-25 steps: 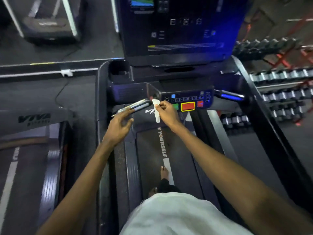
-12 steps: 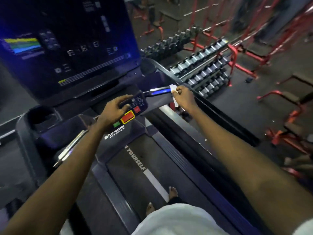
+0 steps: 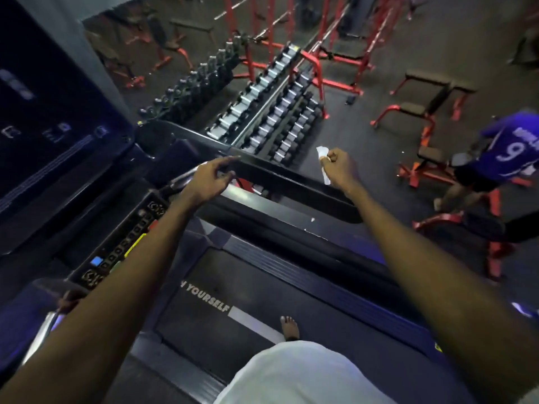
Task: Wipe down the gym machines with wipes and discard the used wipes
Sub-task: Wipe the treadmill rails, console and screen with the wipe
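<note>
White and crumpled, the wipe [image 3: 323, 163] sits a little right of the middle of the frame. The right hand [image 3: 339, 167] pinches it, with the fingers curled round it. The hand and the wipe are out past the black side rail [image 3: 294, 185] of the treadmill [image 3: 221, 330], over the dark floor [image 3: 364, 135] and near the dumbbell rack [image 3: 262, 112]. The wipe does not touch the machine.

The left hand [image 3: 208, 182] is in the middle of the frame, above the front end of that rail. Its fingers are loose and spread, and it holds nothing. It may be touching the rail, but the blur makes that hard to tell.

The button panel [image 3: 125, 246] is at the lower left, under the left arm. A bare foot [image 3: 288, 328] stands on the belt at the bottom. A person in a purple shirt [image 3: 507, 147] is at the right edge, by red benches [image 3: 417, 109].
</note>
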Action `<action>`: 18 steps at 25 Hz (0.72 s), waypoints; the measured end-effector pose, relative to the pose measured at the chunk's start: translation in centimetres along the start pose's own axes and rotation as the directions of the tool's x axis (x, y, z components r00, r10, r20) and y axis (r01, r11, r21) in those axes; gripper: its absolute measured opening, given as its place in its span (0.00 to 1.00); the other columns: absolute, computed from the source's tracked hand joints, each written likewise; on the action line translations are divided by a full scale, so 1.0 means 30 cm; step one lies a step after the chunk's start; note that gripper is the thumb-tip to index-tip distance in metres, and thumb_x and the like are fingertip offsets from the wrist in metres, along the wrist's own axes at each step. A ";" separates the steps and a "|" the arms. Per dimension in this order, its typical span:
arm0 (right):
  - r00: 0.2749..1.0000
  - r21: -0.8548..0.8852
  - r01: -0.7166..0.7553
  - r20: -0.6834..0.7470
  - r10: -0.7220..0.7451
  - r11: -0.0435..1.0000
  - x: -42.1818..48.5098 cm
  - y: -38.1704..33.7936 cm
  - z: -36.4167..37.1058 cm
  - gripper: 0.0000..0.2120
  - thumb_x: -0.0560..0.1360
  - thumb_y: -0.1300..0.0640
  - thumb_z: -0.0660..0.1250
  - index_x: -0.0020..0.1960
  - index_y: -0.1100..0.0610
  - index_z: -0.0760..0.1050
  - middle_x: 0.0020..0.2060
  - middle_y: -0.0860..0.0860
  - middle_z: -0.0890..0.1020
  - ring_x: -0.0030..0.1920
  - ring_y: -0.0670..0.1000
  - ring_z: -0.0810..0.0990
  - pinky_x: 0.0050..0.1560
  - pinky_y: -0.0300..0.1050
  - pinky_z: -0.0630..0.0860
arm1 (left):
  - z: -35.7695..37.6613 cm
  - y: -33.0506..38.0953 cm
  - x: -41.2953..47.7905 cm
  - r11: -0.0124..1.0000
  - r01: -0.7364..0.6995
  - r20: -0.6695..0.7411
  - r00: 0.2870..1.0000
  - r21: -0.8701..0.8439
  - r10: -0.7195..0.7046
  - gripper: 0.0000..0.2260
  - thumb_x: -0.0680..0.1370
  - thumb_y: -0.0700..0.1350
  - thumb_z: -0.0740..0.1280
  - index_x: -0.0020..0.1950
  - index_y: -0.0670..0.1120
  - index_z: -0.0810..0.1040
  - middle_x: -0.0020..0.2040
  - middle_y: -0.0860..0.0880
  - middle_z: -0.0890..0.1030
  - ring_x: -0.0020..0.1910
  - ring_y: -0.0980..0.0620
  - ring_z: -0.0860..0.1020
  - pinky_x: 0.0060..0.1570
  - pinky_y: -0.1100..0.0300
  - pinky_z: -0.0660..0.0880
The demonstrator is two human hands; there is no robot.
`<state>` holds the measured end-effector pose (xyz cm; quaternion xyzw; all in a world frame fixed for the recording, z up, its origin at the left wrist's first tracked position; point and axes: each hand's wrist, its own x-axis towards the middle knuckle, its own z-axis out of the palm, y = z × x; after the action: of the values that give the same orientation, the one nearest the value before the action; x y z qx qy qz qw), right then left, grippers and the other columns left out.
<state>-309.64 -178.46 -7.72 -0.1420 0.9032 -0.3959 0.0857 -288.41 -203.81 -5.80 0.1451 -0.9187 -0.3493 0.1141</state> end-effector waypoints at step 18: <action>0.940 -0.270 0.328 -0.001 -0.341 0.905 -0.067 0.503 0.055 0.17 0.78 0.67 0.58 0.64 0.62 0.77 0.64 0.54 0.79 0.65 0.53 0.76 0.69 0.48 0.70 | 0.565 0.033 0.476 0.962 -0.172 0.397 0.914 0.213 0.076 0.19 0.78 0.48 0.69 0.68 0.45 0.77 0.65 0.39 0.78 0.65 0.41 0.76 0.66 0.49 0.71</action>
<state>-310.14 -169.20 -19.91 -0.2953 0.9120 -0.2835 -0.0252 -307.18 -197.73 -15.96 0.0274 -0.9663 -0.2474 -0.0654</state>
